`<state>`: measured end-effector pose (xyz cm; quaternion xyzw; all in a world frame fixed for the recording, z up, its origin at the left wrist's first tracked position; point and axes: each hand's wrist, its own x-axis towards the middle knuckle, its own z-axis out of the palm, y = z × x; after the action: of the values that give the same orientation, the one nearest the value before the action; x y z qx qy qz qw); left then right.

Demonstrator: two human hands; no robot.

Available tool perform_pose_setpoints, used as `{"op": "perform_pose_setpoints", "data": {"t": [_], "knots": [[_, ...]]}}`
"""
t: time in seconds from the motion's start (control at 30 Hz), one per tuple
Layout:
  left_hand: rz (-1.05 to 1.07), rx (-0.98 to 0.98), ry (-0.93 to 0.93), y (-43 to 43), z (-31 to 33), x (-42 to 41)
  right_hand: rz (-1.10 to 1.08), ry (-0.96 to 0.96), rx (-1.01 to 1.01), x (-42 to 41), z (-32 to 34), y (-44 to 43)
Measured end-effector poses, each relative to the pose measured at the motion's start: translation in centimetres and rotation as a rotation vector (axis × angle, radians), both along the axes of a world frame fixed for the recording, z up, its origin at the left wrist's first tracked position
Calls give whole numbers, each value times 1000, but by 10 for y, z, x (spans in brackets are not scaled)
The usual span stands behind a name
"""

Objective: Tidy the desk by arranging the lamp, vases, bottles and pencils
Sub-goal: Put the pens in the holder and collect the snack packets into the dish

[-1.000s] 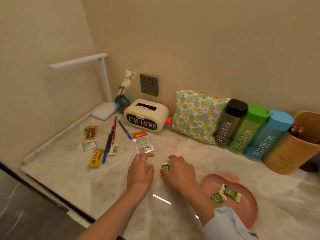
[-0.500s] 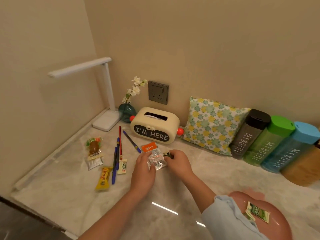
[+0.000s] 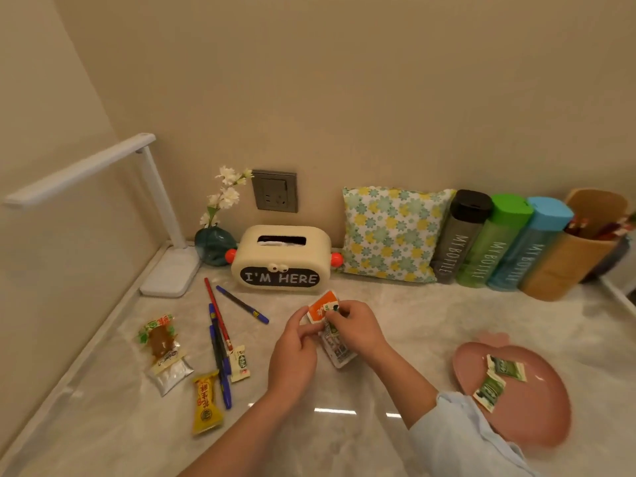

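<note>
Both hands meet at the middle of the desk [image 3: 395, 304]: the left hand [image 3: 292, 352] pinches the near edge of an orange-topped packet [image 3: 321, 311], and the right hand [image 3: 354, 327] pinches it from the 3 o'clock side, with a small green sweet [image 3: 333, 307] caught at its fingertips. This looks like the wrapper-gathering step. Next, I judge, the packet goes to the pink plate [image 3: 537, 421] at 4 o'clock, where 2 green sweets [image 3: 506, 368] lie. At 9 o'clock the loose pencils [image 3: 220, 352] lie among 3 snack packets [image 3: 165, 349]. At 11 o'clock the lamp [image 3: 151, 187] and vase [image 3: 215, 242] stand; at 2 o'clock, 3 bottles [image 3: 495, 246] lean in a row.
</note>
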<state>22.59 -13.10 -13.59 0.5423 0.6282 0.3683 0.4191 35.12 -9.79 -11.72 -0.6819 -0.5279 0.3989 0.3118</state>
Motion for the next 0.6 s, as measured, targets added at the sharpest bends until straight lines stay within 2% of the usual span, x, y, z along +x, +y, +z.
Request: {"op": "perform_pose_setpoints", "data": {"t": [0.17,0.3,0.5,0.6], "knots": [[-167,77,-136,-10,10,58,-224,-47,163,63,18,-34],[-335,122,-150,-32,15,120,-380,-85,239,125,27,-74],[-516,141,-91,-64,15,189,-529,-205,166,195,20,-124],[-587,194,-46,-78,12,212,-537,-243,150,218,13,-138]]}}
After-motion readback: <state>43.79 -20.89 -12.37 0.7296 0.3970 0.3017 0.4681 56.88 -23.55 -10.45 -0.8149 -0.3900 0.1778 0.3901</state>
